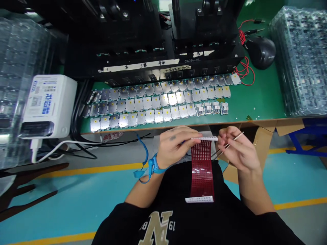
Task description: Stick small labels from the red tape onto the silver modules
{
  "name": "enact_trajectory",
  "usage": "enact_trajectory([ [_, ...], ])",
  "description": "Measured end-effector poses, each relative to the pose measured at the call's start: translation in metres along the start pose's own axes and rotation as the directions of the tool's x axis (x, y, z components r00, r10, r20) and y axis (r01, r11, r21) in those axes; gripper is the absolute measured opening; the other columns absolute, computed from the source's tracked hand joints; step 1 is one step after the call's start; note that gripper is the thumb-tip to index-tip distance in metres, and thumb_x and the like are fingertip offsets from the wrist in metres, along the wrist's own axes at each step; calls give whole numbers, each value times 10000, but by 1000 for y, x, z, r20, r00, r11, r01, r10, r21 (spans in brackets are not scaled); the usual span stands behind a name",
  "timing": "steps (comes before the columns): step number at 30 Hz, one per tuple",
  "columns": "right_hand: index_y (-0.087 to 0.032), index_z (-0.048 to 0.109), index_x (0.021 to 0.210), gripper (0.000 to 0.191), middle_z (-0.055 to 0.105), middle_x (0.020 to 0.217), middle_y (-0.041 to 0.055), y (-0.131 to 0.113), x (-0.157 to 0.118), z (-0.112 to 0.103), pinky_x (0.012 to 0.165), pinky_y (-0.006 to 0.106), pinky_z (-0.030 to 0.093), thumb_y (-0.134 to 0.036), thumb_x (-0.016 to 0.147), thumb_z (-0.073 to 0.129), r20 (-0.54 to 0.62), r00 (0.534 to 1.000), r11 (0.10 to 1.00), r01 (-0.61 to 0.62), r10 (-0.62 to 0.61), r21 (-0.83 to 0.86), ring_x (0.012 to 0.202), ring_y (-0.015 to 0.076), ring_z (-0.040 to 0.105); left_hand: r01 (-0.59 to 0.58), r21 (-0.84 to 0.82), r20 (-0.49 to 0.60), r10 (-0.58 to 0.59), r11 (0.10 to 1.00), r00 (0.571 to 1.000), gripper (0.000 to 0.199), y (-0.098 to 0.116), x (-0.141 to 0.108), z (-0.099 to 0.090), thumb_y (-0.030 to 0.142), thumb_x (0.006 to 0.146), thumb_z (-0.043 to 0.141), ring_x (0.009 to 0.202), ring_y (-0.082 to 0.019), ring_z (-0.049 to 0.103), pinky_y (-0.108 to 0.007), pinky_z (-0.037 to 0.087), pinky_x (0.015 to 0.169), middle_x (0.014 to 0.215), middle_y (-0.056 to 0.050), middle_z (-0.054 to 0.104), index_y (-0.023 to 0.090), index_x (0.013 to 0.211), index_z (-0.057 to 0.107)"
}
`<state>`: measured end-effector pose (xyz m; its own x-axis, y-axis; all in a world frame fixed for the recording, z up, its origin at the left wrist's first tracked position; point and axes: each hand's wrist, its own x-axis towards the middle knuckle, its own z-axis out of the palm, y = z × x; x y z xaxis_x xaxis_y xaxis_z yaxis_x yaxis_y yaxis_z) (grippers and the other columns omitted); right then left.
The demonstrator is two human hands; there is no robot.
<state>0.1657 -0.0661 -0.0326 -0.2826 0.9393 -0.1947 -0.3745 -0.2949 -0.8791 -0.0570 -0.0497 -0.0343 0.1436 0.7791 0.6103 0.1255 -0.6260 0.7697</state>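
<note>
My left hand (176, 144), with a blue strap (152, 166) round its wrist, pinches the white top edge of a dark red sheet of small labels (201, 166). The sheet hangs down in front of my black shirt and ends in another white strip at the bottom. Close to its top right corner is my right hand (238, 148), closed round a thin pair of metal tweezers (236, 137) that slants across the fingers. Whether the fingertips also hold a label I cannot make out. Beyond my hands, rows of small circuit boards (153, 102) with silver shields lie on the green bench.
A black test fixture (143, 73) with switches stands behind the boards. Left is a white boxy device (49, 105) with a cable. Stacked clear trays (304, 61) stand right, near a black mouse (260, 51) and red wires (246, 69). Below the bench edge sits a cardboard box (263, 143).
</note>
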Motion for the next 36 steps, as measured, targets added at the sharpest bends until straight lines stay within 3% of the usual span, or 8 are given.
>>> enact_trajectory([
  [4, -235, 509, 1031, 129, 505, 830, -9, 31, -38, -6, 532, 162, 472, -310, 934, 550, 85, 974, 959, -222, 209, 178, 658, 64, 532, 8, 37, 5, -8, 999, 1000, 144, -2, -1, 0, 144, 895, 681, 831, -118, 701, -281, 595, 739, 893, -27, 748, 190, 1030, 697],
  [9, -173, 524, 961, 250, 520, 806, -11, 83, -103, 13, 595, 157, 503, -383, 895, 642, 247, 819, 709, -573, 518, 411, 644, 35, 539, -4, 51, -7, 4, 999, 1000, 145, -1, 3, -4, 155, 908, 666, 831, -120, 701, -285, 589, 732, 902, -28, 746, 192, 1045, 693],
  [17, -76, 616, 854, 252, 630, 832, 58, 64, -121, -19, 700, 209, 568, -316, 866, 692, 479, 756, 767, -599, 447, 231, 798, 156, 734, -39, 78, -5, 39, 996, 999, 119, 1, 11, -5, 177, 914, 665, 809, -116, 691, -286, 591, 724, 890, -24, 746, 185, 1029, 691],
  [20, -162, 619, 961, 152, 611, 895, 2, 20, -91, -34, 625, 208, 590, -237, 855, 698, 408, 867, 879, -407, 286, 249, 797, 162, 745, -61, 97, 1, 61, 993, 998, 116, 2, 13, -4, 171, 904, 676, 825, -126, 693, -295, 595, 729, 889, -32, 747, 174, 1020, 688],
  [23, -206, 585, 1043, 237, 654, 920, 7, -26, -50, -15, 607, 295, 643, -179, 839, 702, 150, 969, 980, 198, -196, 2, 780, 185, 746, -90, 117, 24, 88, 989, 996, 106, 3, 14, -2, 164, 900, 679, 833, -133, 700, -296, 597, 739, 884, -39, 748, 163, 1005, 688],
  [25, -185, 601, 1016, 244, 682, 890, 16, -43, -22, 16, 639, 299, 664, -169, 811, 732, 4, 824, 815, 560, -566, -148, 747, 163, 735, -101, 139, 41, 96, 985, 995, 108, 5, 14, 0, 163, 901, 677, 833, -129, 701, -290, 596, 745, 882, -36, 748, 165, 1009, 685],
  [28, -190, 603, 1001, 251, 683, 834, 0, -44, 9, 62, 663, 314, 672, -173, 797, 748, -115, 648, 653, 715, -753, -249, 699, 137, 710, -98, 160, 53, 91, 982, 994, 120, 9, 15, 0, 182, 915, 664, 840, -123, 701, -288, 598, 758, 900, -33, 749, 181, 1034, 680],
  [36, -198, 600, 1000, 281, 670, 837, -15, -27, 22, 79, 655, 340, 669, -47, 791, 713, -74, 653, 647, 718, -754, -257, 743, 154, 721, -113, 140, 44, 108, 984, 993, 114, 12, 16, -1, 198, 940, 631, 847, -120, 706, -281, 605, 761, 899, -32, 751, 188, 1046, 672],
])
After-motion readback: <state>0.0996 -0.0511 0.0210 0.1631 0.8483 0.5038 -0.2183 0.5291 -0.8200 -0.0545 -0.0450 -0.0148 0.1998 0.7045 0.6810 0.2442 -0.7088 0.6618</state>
